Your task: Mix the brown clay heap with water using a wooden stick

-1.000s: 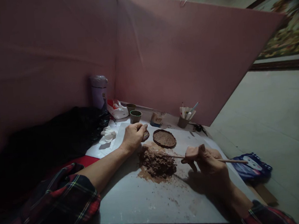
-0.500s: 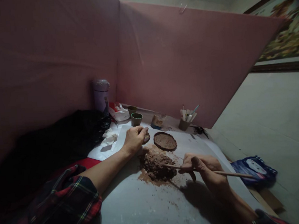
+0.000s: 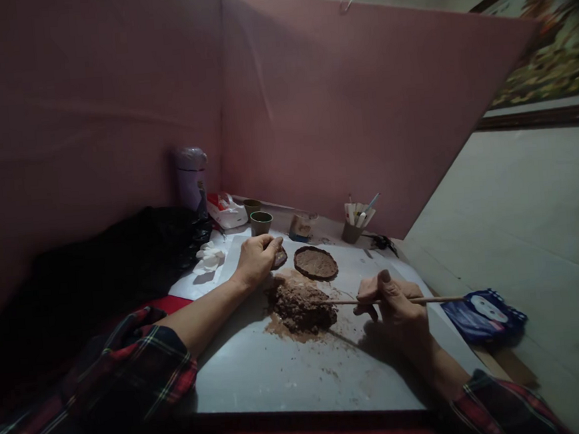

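My right hand point(image 3: 390, 296) is closed around a thin wooden stick point(image 3: 343, 301), held nearly level. The stick's left end meets a crumbly brown mound point(image 3: 301, 304) on the pale board point(image 3: 262, 373). Beyond the mound, my left hand point(image 3: 257, 261) is pinched closed beside a small brown rounded piece point(image 3: 280, 258). The fingers hide whether they grip that piece or something else. A round, shallow brown dish shape point(image 3: 316, 263) with a raised rim lies just behind the mound. Brown smears and crumbs surround the mound.
Two cups point(image 3: 261, 223) and a stained clear container point(image 3: 300, 227) stand at the back. A pot of pens and tools point(image 3: 353, 230) is at back right. Crumpled white tissue point(image 3: 208, 257), a black plastic bag point(image 3: 123, 270) and a purple flask point(image 3: 192, 181) are left. Pink panels point(image 3: 351, 105) enclose the back.
My right hand has risen slightly, and the stick has swung from a slant to nearly level, its tip still at the mound. My left hand stays in place; the view has shifted slightly.
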A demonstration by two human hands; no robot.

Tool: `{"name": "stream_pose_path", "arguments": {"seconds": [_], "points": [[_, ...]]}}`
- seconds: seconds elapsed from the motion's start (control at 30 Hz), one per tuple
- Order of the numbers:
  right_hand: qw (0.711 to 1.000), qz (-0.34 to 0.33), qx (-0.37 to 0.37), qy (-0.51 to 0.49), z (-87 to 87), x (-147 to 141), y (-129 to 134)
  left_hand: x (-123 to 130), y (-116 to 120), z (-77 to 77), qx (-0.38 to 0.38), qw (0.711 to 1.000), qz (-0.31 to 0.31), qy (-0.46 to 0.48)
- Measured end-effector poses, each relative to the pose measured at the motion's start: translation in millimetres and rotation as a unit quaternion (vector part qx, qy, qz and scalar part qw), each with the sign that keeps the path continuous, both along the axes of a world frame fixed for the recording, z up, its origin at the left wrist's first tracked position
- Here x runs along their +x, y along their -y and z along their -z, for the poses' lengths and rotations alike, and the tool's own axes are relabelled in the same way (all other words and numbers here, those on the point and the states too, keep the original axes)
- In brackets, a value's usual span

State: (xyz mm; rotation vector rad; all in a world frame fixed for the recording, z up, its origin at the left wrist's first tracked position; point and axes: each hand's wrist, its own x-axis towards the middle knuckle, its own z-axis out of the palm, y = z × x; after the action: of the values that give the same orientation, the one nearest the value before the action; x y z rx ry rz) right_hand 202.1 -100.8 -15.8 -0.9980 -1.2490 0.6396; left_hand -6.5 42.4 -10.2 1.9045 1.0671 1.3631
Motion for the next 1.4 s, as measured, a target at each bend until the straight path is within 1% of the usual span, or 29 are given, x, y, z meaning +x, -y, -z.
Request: {"name": "stream_pose_path", "arguments": {"seconds": [0.1, 0.2, 0.37, 0.5, 0.77, 0.93, 1.4], "points": [[0.999, 0.024, 0.023, 0.026, 3.3, 3, 0, 1, 1, -1.0, 0.000, 1.000, 0.010, 0.000], [0.998, 0.036, 0.031, 0.046, 5.2, 4, 1, 1, 2, -2.1, -0.002, 1.000, 0.012, -0.003], [0.997, 0.059, 0.023, 0.036, 8.6, 5, 2, 0, 4, -3.2, -0.001, 1.000, 0.001, -0.010], [0.997, 0.060, 0.009, 0.044, 10.4, 6, 3, 0, 4, -3.6, -0.005, 1.000, 0.001, -0.008], [0.996, 0.073, 0.009, 0.040, 6.0, 1, 5, 1, 3, -2.2, -0.004, 1.000, 0.006, 0.005], [0.995, 0.089, 0.002, 0.055, 7.0, 3, 5, 1, 3, -1.5, -0.015, 1.000, 0.012, 0.007], [0.994, 0.080, 0.030, 0.066, 11.9, 7, 1, 2, 2, -0.3, -0.022, 1.000, 0.020, 0.007]]}}
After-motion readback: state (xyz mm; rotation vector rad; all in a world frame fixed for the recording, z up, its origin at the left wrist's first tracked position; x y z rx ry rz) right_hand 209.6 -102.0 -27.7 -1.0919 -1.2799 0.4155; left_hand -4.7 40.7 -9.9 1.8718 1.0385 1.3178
